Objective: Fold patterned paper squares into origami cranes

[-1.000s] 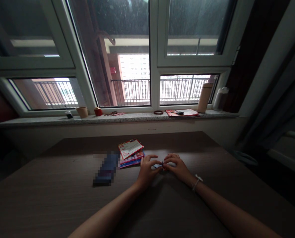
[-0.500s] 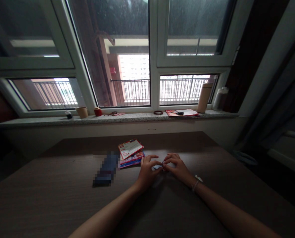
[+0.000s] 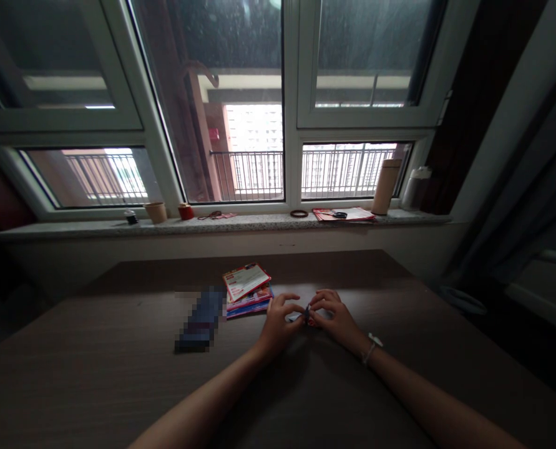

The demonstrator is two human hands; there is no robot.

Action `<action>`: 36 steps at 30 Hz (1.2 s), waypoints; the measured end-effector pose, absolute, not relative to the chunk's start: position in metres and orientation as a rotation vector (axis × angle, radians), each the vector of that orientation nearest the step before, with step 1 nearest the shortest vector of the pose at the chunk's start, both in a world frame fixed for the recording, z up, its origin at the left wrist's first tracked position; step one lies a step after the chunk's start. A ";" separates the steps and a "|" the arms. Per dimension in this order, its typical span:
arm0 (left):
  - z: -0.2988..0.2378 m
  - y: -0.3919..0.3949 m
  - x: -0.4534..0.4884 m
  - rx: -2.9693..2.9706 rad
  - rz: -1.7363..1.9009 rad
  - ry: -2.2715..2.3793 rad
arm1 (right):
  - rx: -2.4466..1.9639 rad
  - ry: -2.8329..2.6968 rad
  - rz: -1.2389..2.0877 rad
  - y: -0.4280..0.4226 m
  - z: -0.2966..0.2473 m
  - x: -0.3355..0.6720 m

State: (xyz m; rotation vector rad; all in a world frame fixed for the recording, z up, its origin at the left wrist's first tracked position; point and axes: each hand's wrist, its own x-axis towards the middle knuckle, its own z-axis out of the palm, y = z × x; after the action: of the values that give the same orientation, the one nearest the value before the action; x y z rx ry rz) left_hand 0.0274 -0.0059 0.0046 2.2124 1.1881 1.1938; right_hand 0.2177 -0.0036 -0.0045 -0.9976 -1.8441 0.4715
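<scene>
A dark wood-grain worktop [image 3: 95, 374] fills the lower view. It stands before a pale wall [image 3: 212, 246] that runs beneath a speckled stone windowsill [image 3: 259, 222]. Above the sill is a wide window [image 3: 291, 125] with white frames. Through its lower panes a balcony railing [image 3: 244, 174] and bright high-rise buildings [image 3: 254, 128] show outside. Daylight enters only through the glass, and the room is dim. A grey curtain [image 3: 535, 212] hangs at the right.

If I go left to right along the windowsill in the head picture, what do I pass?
Small dark pot → tan cup → red cup → ring → papers → tan bottle → grey jug.
</scene>
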 end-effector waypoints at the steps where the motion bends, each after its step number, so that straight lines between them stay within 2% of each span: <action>1: 0.005 -0.006 0.027 2.201 1.191 1.179 | -0.998 -1.843 0.469 -0.004 -0.004 0.217; 36: 0.009 -0.008 0.029 1.948 1.173 1.174 | -1.096 -1.797 0.389 -0.024 0.007 0.199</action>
State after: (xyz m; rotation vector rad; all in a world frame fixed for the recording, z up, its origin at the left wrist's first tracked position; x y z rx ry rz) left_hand 0.0293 -0.0083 0.0092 1.9480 1.1741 1.1734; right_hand 0.1993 -0.0236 0.0069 -1.0964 -1.7967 0.3894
